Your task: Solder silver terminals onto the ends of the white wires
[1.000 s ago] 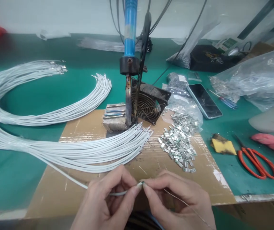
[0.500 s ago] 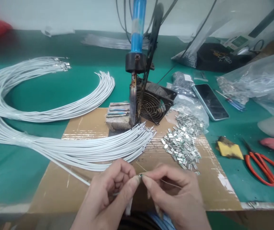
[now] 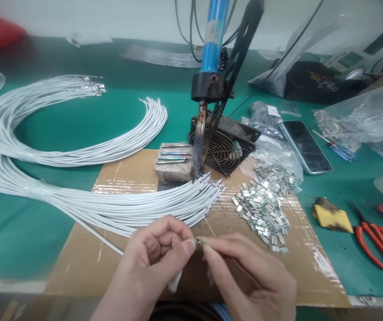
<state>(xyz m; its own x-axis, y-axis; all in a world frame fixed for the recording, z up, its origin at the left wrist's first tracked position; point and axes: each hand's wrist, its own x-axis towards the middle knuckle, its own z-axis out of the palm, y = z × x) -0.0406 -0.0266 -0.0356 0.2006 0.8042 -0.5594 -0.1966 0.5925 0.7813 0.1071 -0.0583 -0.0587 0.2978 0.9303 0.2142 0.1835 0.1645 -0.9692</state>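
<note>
My left hand (image 3: 164,254) is closed around a white cable (image 3: 175,281), whose lower part hangs out below the fingers. At its thumb and forefinger shows a small dark cable tip (image 3: 198,241) with a greenish glint. My right hand (image 3: 245,263) meets it from the other side, thumb and forefinger pinched at that tip. A thin wire (image 3: 210,226) runs behind the right fingers; whether they hold it I cannot tell. Just beyond lies a bundle of white cables (image 3: 137,203), their dark-tipped ends fanned out. A soldering iron (image 3: 198,142) points down above those ends.
A pile of small metal connectors (image 3: 265,209) lies right of the cables on the cardboard (image 3: 87,249). Behind the iron stand a fan (image 3: 223,149) and a block (image 3: 173,169). Further right are a phone (image 3: 306,147), a yellow sponge (image 3: 333,216) and red-handled scissors (image 3: 376,245).
The view has shifted, so the bench things appear further right. Both hands stay together at the cable tip, and the right fingers have turned and straightened slightly.
</note>
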